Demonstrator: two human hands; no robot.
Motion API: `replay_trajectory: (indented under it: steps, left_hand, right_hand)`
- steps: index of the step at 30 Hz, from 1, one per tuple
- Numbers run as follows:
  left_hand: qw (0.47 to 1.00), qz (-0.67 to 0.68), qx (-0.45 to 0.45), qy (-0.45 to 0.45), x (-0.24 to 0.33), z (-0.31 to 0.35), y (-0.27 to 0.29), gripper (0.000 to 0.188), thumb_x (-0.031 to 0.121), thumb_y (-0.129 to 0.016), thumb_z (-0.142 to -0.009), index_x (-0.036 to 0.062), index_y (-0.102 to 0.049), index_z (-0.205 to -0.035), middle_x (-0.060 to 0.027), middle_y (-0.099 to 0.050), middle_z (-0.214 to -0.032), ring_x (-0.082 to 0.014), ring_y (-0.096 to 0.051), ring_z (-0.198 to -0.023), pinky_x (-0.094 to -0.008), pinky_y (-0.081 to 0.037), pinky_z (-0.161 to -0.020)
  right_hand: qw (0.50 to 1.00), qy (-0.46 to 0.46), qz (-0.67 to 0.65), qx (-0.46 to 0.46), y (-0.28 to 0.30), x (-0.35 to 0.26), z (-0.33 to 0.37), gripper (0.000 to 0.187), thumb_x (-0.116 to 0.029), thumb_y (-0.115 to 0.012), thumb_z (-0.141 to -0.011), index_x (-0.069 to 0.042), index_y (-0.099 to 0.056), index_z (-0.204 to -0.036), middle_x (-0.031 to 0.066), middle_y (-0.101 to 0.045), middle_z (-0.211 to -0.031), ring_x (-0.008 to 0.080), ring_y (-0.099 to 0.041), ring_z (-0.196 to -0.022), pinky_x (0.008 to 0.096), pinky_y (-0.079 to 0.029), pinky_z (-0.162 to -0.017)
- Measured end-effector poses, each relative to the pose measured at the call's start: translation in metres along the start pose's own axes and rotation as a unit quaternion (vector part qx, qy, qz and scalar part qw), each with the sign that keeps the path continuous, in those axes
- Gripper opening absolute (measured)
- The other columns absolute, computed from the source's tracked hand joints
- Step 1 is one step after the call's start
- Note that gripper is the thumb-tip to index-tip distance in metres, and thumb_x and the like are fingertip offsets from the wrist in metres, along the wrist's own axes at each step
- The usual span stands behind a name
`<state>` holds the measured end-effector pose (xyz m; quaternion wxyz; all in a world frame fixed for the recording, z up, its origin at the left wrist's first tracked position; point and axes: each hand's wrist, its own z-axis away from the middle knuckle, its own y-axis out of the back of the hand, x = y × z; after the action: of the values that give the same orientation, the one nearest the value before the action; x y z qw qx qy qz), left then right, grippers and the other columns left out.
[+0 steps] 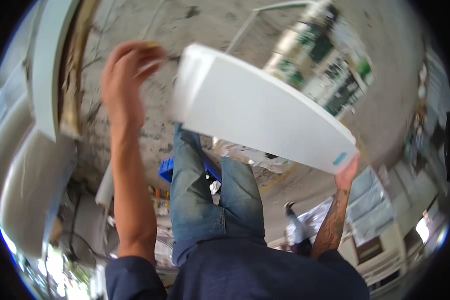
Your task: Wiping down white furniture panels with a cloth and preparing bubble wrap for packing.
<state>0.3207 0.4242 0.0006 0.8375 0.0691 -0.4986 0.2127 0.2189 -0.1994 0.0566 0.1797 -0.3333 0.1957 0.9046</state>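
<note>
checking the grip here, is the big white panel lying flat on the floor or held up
Held up. The white panel hangs tilted above the jeans, with the right hand at its lower corner; the left hand is by its other end, contact unclear.

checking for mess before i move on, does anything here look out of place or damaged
The white panel is tilted, held only at its far corner by the right hand; the left hand is raised beside it, not clearly touching. Crumpled paper-like scraps litter the stained, cracked concrete floor under it.
</note>
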Motion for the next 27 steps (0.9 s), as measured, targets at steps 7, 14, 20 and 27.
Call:
replay_trajectory:
  steps: [7, 14, 20, 27]
  left_hand:
    - [0.941, -0.265, -0.211, -0.014, 0.000, 0.047, -0.031, 0.081, 0.052, -0.053, -0.099, 0.0099, -0.020, -0.160, -0.0131, -0.023, -0.163, -0.0252, -0.023, -0.147, -0.0394, -0.015, -0.120]
    - [0.964, -0.205, -0.117, 0.120, -0.021, 0.030, 0.011, 0.065, 0.039, -0.052, -0.104, 0.0071, -0.029, -0.156, -0.0094, -0.040, -0.152, -0.0221, -0.042, -0.133, -0.0373, -0.032, -0.112]
    - [0.949, -0.186, -0.148, 0.207, -0.020, 0.008, 0.066, 0.055, 0.038, -0.055, -0.101, 0.0046, -0.044, -0.144, -0.0101, -0.056, -0.131, -0.0230, -0.053, -0.120, -0.0389, -0.043, -0.102]
    - [0.961, -0.108, -0.079, 0.243, -0.006, 0.015, 0.051, 0.058, 0.043, -0.054, -0.100, 0.0035, -0.046, -0.142, -0.0124, -0.055, -0.131, -0.0271, -0.054, -0.120, -0.0435, -0.045, -0.101]
  right_hand:
    - [0.992, -0.059, -0.039, -0.108, -0.015, 0.015, -0.016, 0.057, -0.048, -0.048, -0.103, -0.004, -0.050, -0.140, 0.0079, -0.059, -0.133, 0.0205, -0.055, -0.123, 0.0378, -0.042, -0.107]
    - [0.994, -0.022, 0.006, -0.108, -0.035, -0.001, 0.005, 0.064, -0.048, -0.051, -0.103, -0.004, -0.042, -0.147, 0.0058, -0.053, -0.140, 0.0163, -0.050, -0.128, 0.0341, -0.040, -0.107]
    - [0.991, 0.061, 0.051, -0.109, -0.050, -0.001, 0.022, 0.069, -0.054, -0.052, -0.100, -0.003, -0.043, -0.145, 0.0106, -0.055, -0.133, 0.0195, -0.051, -0.125, 0.0335, -0.042, -0.104]
    - [0.980, 0.093, 0.123, -0.127, -0.046, -0.006, 0.019, 0.069, -0.049, -0.061, -0.097, -0.001, -0.043, -0.144, 0.0134, -0.058, -0.131, 0.0218, -0.056, -0.121, 0.0341, -0.046, -0.101]
